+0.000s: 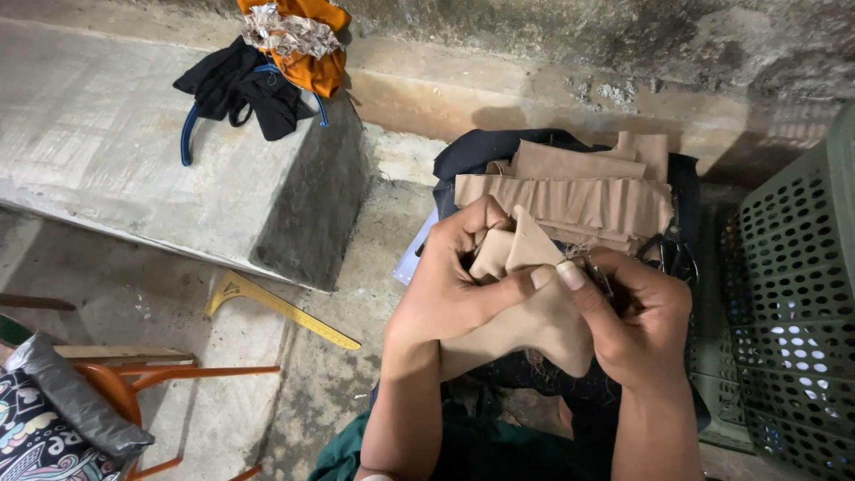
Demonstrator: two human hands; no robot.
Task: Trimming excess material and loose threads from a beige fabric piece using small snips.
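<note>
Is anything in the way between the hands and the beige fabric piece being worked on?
Nothing visible. The left hand and right hand both grip the beige fabric piece directly, thumbs pressed on it. The stack of beige pieces lies behind it.

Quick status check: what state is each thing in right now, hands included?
Left hand: gripping the beige fabric piece.
Right hand: pinching the same piece.
Beige fabric piece: folded, held up.
Beige stack: piled on dark cloth.
Scissors: lying unheld.
Yellow ruler: flat on floor.

A pile of cloth strips (pixel 570 191) lies just behind the folded cloth piece (pixel 525 303); a basket (pixel 793 276) stands right, a concrete step (pixel 134 151) left, a ruler (pixel 280 307) before it.
</note>
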